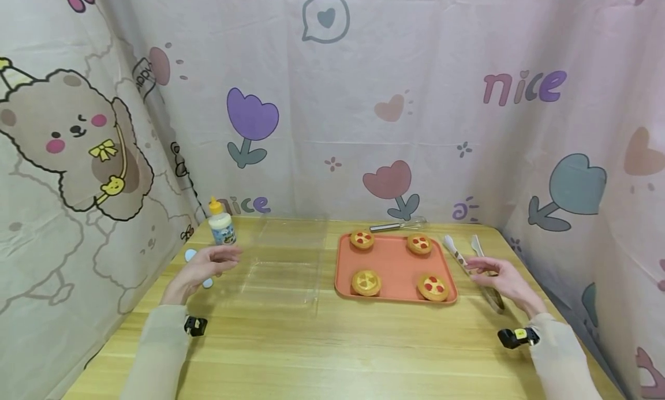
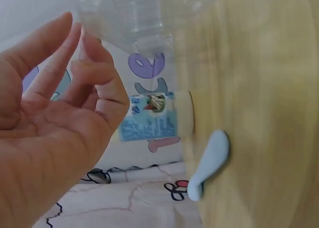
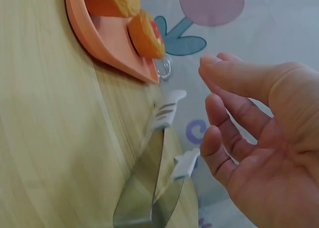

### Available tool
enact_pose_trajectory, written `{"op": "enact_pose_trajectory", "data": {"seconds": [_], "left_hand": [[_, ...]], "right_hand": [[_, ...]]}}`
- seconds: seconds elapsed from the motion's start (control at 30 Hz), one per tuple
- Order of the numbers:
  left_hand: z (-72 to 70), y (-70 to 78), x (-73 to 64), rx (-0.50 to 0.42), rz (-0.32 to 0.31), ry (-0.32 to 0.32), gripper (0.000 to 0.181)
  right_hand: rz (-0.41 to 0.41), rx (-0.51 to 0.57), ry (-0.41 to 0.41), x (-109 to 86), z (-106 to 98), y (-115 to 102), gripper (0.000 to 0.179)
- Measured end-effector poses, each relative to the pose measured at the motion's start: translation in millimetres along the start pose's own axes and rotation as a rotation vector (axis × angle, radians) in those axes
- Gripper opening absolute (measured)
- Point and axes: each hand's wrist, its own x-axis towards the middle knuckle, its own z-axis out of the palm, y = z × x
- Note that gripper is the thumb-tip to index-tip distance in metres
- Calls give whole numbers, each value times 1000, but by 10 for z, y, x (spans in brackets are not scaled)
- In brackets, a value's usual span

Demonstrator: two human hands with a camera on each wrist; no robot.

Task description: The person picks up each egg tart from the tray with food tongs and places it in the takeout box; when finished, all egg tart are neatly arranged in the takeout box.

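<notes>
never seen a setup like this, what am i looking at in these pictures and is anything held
There is no machine here, just a person's bare left hand and right hand. The wide picture comes from a camera worn on the head, looking forward and down. The other two come from the small left wrist camera and right wrist camera, so they look turned sideways. On the wooden table, a yellow-capped bottle and light-blue utensil are near the left hand, beside a clear plastic container. Next comes an orange tray with four small pizza-like tarts; a whisk lies behind it. Metal tongs with white tips lie close to the right hand. Neither hand holds anything.
</notes>
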Motion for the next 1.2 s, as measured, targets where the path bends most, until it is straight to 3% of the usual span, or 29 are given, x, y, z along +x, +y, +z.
{"op": "enact_pose_trajectory", "data": {"seconds": [0.33, 0.6, 0.7, 1.2], "left_hand": [[-6, -133, -39, -8, -8, 4, 55], [8, -224, -9, -151, -63, -35, 66], [10, -249, 1, -187, -79, -44, 70], [12, -229, -7, -192, -72, -80, 71]], "right_hand": [[58, -119, -7, -85, -75, 168, 48], [70, -116, -81, -142, -77, 284, 51], [74, -101, -75, -147, -78, 313, 52], [61, -188, -162, -149, -50, 414, 56]]}}
